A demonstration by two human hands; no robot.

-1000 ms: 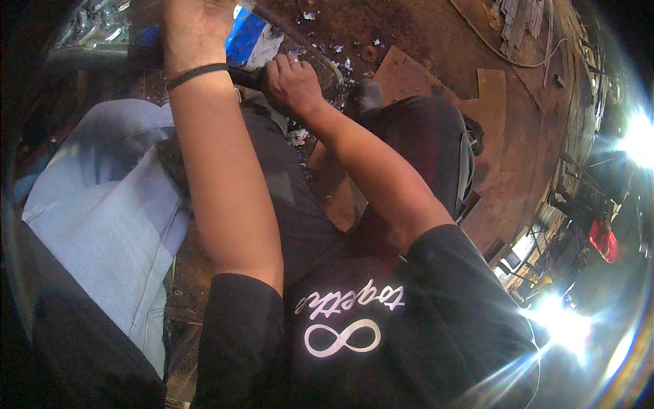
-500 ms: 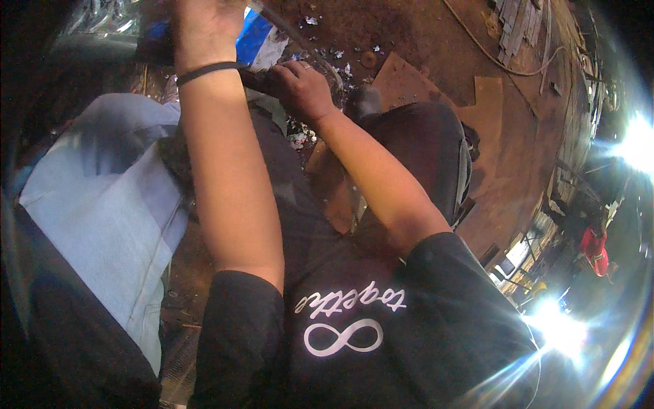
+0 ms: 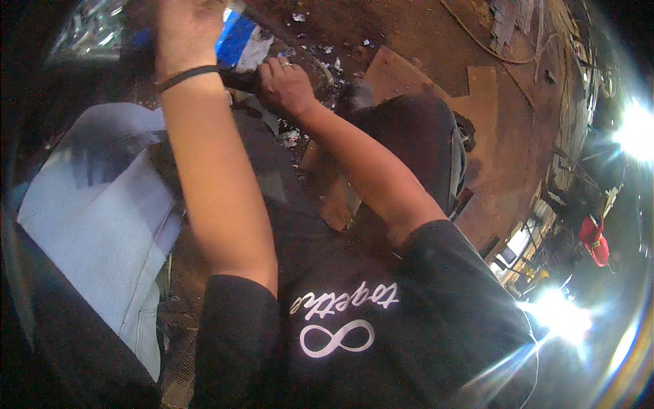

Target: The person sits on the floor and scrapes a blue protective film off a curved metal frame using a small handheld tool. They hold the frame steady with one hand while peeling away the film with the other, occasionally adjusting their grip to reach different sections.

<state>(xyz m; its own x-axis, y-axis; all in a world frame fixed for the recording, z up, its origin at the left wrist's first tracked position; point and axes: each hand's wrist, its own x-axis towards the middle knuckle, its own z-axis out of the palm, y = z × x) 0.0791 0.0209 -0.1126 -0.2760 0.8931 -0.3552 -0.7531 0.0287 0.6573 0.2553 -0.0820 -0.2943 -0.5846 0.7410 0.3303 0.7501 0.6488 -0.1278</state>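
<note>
My left hand [image 3: 189, 41] reaches to the top edge, with a dark band around its wrist. Its fingers are hidden or cut off by the frame, so its grip does not show. Just right of it is a blue-and-white sheet-like piece [image 3: 236, 42], partly covered by the hand. Below that piece, my right hand [image 3: 286, 83], wearing a ring, has its fingers curled over the end of a dark, bar-like thing [image 3: 240, 80]. A dark curved edge [image 3: 300, 49] runs beyond the right hand; what it belongs to is unclear.
Shiny clear material [image 3: 88, 31] lies at the far left. Flat brown sheets [image 3: 482, 102] and scattered scraps [image 3: 328, 50] are on the brown ground. A rope [image 3: 504, 60] curves at the upper right, near stacked strips [image 3: 511, 27]. Pale blue denim legs [image 3: 102, 198] are close on the left.
Both hands have shifted a little to the left in the view, the left one slightly more. The surroundings have also slid slightly left. The right hand's fingers stay curled.
</note>
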